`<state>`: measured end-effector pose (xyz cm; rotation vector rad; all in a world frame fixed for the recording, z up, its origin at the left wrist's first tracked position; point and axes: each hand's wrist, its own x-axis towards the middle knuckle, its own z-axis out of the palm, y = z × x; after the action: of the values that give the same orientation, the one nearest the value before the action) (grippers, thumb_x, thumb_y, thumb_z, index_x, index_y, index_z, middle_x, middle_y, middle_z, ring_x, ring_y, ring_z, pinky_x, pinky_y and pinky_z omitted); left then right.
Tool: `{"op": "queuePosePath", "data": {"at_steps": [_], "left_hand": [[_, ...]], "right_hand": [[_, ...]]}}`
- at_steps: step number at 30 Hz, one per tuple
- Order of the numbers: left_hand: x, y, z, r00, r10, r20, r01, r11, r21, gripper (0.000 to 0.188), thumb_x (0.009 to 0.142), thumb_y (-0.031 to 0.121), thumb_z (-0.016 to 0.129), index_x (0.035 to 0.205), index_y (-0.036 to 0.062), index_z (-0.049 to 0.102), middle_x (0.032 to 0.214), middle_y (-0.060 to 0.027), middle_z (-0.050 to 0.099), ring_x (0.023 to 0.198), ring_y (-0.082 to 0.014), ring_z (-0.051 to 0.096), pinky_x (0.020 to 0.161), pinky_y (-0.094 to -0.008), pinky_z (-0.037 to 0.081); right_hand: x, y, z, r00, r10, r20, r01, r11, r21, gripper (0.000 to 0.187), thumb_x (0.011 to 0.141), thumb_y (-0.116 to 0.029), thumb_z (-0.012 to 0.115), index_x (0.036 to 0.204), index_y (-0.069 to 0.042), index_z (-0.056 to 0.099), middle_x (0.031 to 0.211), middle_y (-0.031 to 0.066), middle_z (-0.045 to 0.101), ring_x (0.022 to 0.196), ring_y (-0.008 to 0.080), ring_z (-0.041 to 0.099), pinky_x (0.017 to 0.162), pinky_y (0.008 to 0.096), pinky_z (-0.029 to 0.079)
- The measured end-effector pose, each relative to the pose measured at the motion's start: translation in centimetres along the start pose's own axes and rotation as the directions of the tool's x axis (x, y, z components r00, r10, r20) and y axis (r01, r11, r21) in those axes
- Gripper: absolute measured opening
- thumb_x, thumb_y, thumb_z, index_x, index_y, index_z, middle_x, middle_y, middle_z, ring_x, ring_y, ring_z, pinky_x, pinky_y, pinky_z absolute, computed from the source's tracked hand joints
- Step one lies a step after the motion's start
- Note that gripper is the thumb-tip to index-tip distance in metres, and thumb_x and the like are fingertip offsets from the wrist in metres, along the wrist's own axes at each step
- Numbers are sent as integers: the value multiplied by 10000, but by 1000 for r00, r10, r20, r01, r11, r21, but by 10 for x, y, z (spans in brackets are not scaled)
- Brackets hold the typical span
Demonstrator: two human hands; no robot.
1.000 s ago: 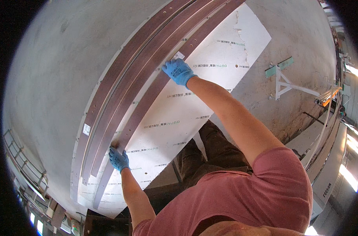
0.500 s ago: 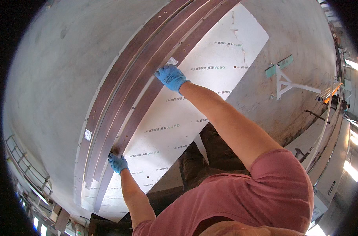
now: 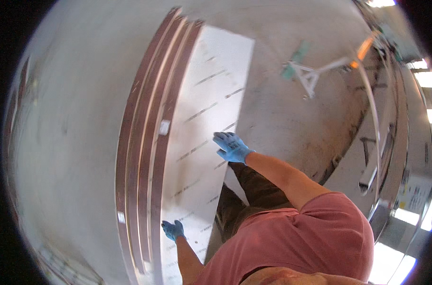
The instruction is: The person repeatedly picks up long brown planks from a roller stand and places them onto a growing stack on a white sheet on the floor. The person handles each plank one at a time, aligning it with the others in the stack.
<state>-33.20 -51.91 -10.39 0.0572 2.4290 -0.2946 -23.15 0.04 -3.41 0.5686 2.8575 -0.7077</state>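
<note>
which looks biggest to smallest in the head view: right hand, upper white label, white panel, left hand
1. White panel
2. Right hand
3. Left hand
4. Upper white label

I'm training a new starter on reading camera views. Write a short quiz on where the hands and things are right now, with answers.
1. True or false: in the picture, the white metal frame is to the right of the white printed sheet.
2. Choose one. The right hand is:
a) clenched into a fist
b) open, with its fingers extended
c) gripping a tool
3. Fill in the blank: of the two hands, the ____ one is nearer the long brown strips.

Key:
1. True.
2. b
3. Left: the left hand is close beside the rightmost strip, while the right hand is near the sheet's right edge.
</note>
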Motion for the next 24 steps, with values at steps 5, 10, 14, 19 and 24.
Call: {"op": "queuePosePath", "data": {"at_steps": [5, 10, 14, 19, 24], "left_hand": [[-29, 101, -38, 933, 354, -70, -361, 913, -188, 863, 909, 433, 645, 1561, -72, 391, 1617, -290, 394, 1515, -379, 390, 1241, -442, 339], [-48, 180, -75, 814, 570, -111, -580, 787, -210, 802, 889, 394, 681, 1477, -111, 477, 1521, -322, 494, 1442, -418, 470, 1205, -456, 387], [-86, 250, -92, 767, 633, -111, -638, 730, -246, 755, 886, 377, 704, 1421, -125, 530, 1471, -335, 536, 1388, -441, 521, 1184, -463, 411], [-142, 347, -87, 659, 751, -30, -752, 658, -43, 711, 881, 345, 716, 1389, -126, 555, 1444, -334, 557, 1362, -452, 537, 1169, -475, 421], [-198, 478, -88, 412, 899, -149, -908, 419, 12, 625, 878, 280, 696, 1366, -92, 578, 1424, -327, 573, 1336, -467, 545, 1148, -500, 430]], "right_hand": [[-139, 131, -104, 893, 395, -217, -426, 896, -123, 664, 880, -364, 717, 1438, -44, 551, 1519, 193, 521, 1328, 395, 553, 1108, 474, 468], [-288, 254, -235, 575, 511, -639, -743, 654, -145, 695, 802, -305, 790, 1412, -70, 557, 1541, 187, 501, 1346, 396, 532, 1106, 510, 450], [-411, 358, -312, 318, 586, -746, -929, 351, -120, 750, 787, -343, 823, 1435, -97, 535, 1569, 185, 468, 1428, 389, 466, 1165, 509, 400], [-546, 478, -368, -109, 781, -615, -994, -91, 62, 964, 812, -462, 809, 1581, -87, 364, 1649, 189, 370, 1524, 361, 359, 1215, 496, 342], [-614, 544, -398, -73, 862, -502, -994, -106, -37, 976, 820, -438, 799, 1611, -124, 321, 1687, 136, 316, 1565, 355, 279, 1250, 498, 290]]}}
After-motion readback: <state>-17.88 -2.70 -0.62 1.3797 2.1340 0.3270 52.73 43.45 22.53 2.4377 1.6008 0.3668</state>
